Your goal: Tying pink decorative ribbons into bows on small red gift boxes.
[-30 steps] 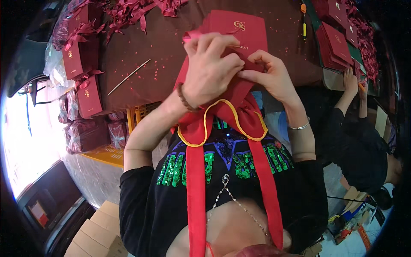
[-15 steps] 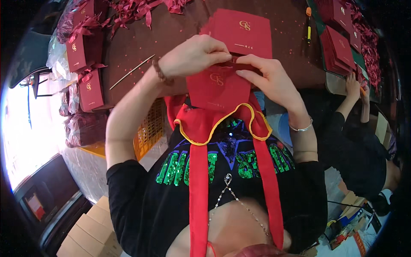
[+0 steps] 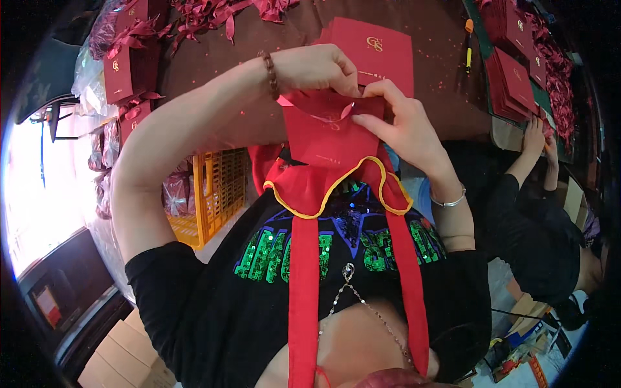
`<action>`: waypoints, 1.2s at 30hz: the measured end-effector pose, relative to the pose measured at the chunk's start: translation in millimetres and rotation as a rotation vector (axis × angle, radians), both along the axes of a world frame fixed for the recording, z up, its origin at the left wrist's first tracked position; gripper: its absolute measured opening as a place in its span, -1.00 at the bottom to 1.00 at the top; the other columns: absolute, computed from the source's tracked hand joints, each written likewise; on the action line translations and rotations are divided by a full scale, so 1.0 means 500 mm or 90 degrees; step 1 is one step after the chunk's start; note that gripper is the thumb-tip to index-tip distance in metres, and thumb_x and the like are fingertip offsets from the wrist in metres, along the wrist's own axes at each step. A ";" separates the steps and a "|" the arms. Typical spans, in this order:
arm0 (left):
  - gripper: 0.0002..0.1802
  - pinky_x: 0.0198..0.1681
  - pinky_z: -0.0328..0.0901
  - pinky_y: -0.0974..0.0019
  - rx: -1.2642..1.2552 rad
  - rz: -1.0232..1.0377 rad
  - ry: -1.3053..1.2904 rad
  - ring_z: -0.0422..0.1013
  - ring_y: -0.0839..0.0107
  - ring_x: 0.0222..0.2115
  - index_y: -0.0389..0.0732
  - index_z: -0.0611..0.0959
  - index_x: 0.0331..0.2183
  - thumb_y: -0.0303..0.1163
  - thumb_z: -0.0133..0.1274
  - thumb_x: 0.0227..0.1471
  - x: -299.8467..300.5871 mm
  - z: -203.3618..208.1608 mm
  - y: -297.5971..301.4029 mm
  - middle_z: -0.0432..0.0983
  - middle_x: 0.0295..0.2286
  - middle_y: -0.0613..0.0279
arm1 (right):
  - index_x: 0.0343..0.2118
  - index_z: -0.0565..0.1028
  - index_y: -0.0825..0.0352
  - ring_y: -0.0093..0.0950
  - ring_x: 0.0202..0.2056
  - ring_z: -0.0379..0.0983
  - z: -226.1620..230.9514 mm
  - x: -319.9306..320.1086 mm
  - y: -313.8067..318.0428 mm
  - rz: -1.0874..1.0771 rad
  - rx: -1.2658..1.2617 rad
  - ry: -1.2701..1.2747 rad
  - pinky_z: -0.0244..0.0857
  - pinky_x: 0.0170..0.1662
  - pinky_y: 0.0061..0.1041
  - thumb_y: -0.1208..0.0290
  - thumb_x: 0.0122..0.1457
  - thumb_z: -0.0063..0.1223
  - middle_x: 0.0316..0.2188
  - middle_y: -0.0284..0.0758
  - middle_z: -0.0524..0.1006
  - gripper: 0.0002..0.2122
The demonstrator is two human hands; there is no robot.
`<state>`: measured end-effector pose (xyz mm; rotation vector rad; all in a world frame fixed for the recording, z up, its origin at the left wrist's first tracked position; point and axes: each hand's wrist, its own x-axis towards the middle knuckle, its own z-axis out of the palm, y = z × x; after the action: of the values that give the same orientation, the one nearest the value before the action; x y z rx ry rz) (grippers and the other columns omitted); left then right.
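A dark red paper gift bag [image 3: 326, 145] with gold print is upright at the table's near edge, its mouth parted. My left hand [image 3: 323, 70] reaches over the bag's top from the left, fingers curled and closed at the far rim. What lies between those fingertips is hidden. My right hand [image 3: 404, 123] pinches the bag's right top corner between thumb and fingers. Beside my right thumb a small shiny pink-red bit [image 3: 348, 110], perhaps ribbon, shows at the mouth. Just beyond my hands lies a stack of similar red bags [image 3: 381, 55].
Red ribbons [image 3: 213, 16] lie along the table's far left, near standing red bags [image 3: 123, 77]. An orange-and-black cutter [image 3: 468, 48] lies to the right, next to more red bags [image 3: 514, 81]. Another person's hand [image 3: 534, 136] is beyond. A yellow crate [image 3: 220, 194] stands below the table's left side.
My left elbow has swung outward to the left and the forearm now covers the thin stick. The bag's mouth has spread wider, and the pink-red bit has come into sight.
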<state>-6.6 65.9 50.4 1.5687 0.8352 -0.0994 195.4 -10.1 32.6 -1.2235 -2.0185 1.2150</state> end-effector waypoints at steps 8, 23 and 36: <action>-0.78 -0.51 0.15 0.49 0.170 0.130 -0.031 0.24 0.67 -0.57 -0.28 0.58 -0.50 -0.31 0.06 0.00 0.003 -0.030 -0.017 0.40 -0.63 0.44 | -0.13 0.35 0.32 -0.51 -0.68 0.27 -0.042 -0.002 -0.001 -0.026 -0.047 0.075 0.11 -0.57 -0.50 0.45 0.05 0.08 -0.72 -0.24 0.35 -0.69; -0.79 -0.43 0.19 0.53 0.113 0.135 -0.063 0.27 0.67 -0.55 -0.27 0.56 -0.51 -0.33 0.04 0.05 0.001 -0.058 -0.017 0.39 -0.61 0.44 | -0.24 0.39 0.36 -0.67 -0.62 0.20 -0.059 -0.001 -0.001 -0.035 -0.076 0.108 0.08 -0.55 -0.60 0.44 0.06 0.09 -0.66 -0.38 0.36 -0.78; -0.75 -0.57 0.11 0.55 0.044 0.185 -0.149 0.16 0.70 -0.61 -0.22 0.49 -0.46 -0.23 0.00 0.10 -0.016 -0.052 -0.005 0.31 -0.62 0.49 | -0.20 0.35 0.33 -0.74 -0.60 0.20 -0.086 -0.012 -0.005 -0.022 -0.145 0.184 0.08 -0.56 -0.62 0.43 0.07 0.10 -0.63 -0.43 0.37 -0.75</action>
<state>-14.6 63.4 24.5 1.4730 0.8768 0.3198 189.6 -12.4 -10.2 -1.1039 -1.6792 1.5395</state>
